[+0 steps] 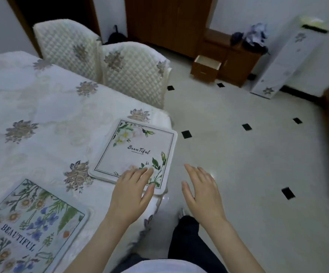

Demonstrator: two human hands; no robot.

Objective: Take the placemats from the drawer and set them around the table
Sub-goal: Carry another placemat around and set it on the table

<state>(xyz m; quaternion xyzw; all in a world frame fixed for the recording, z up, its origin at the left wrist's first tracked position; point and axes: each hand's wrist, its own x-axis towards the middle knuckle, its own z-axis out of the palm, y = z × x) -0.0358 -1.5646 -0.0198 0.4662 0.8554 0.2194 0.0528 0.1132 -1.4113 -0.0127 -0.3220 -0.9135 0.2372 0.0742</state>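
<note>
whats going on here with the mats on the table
A person is laying placemats on a table with a floral cloth. The left hand rests flat on the near corner of a white mat at the table's corner, which overhangs the edge a little. The right hand hovers open beside it, holding nothing. A blue-flowered mat already lies nearer. A drawer stands open behind.

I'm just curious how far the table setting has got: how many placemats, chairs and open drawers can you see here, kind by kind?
Placemats on the table: 2, a white rose one under the left hand and a blue-flower one.
Quilted chairs: 2, far and near.
Open drawers: 1.
Total: 5.
</note>
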